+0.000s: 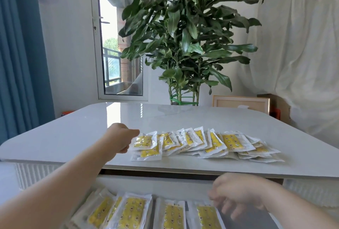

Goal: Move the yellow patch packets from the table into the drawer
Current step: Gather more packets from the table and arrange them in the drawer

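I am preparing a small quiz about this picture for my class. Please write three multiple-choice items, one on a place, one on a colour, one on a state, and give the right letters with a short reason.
1. Where is the left hand?
A. at the left end of the packet row on the table
B. inside the drawer
C. on the plant

2. What colour is the printed panel on the packets on the table?
A. red
B. yellow
C. blue

3. What is the state of the drawer?
A. shut
B. taken out and set on the table
C. pulled open with packets inside

Key: 1 A, the hand meets the leftmost packet on the table. 2 B, every panel shows yellow. 3 C, packets in the drawer lie below the table edge, under the right hand.
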A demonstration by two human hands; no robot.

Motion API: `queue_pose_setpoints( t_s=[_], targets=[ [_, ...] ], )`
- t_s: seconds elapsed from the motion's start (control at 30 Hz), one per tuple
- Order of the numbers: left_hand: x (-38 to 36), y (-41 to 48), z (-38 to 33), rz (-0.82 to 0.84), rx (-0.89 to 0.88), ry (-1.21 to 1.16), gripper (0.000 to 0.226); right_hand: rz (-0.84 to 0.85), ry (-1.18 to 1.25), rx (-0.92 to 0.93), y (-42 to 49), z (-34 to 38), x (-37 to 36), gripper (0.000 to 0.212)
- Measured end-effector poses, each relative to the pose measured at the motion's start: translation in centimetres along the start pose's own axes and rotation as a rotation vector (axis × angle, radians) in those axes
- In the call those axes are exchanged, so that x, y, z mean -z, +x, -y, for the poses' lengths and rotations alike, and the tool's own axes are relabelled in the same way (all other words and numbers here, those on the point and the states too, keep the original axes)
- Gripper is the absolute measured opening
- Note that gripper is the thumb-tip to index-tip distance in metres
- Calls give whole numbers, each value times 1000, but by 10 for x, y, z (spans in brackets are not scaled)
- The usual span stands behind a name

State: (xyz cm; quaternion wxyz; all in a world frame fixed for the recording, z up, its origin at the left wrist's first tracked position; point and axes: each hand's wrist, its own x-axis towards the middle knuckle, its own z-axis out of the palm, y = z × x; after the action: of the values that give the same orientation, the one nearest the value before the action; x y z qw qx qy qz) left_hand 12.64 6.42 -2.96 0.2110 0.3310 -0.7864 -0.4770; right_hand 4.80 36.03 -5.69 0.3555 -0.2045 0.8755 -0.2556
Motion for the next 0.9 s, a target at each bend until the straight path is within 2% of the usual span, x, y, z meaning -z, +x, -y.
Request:
queue_pose_setpoints(
  t_s=[0.13, 0.2, 0.3, 0.43, 0.73, 0.9],
  targets=[
    [-28, 25, 15, -101, -14, 452, 32, -45, 104, 160, -26, 20, 9, 23],
    [-38, 36, 17, -112, -3, 577, 43, -63, 144, 199, -32, 25, 11, 23],
    [-47, 52, 13, -96, 27, 638, 52, -77, 173, 222, -32, 26, 12, 22],
    [-52, 62, 10, -69, 39, 648, 43, -103, 167, 207, -26, 20, 16, 23],
    [-40, 61, 4, -3, 152, 498, 49, -110, 216, 191, -15, 14, 21, 21],
    [-17, 60, 17, 30, 220, 45, 45, -103, 212, 196, -21, 22, 18, 22]
  ],
)
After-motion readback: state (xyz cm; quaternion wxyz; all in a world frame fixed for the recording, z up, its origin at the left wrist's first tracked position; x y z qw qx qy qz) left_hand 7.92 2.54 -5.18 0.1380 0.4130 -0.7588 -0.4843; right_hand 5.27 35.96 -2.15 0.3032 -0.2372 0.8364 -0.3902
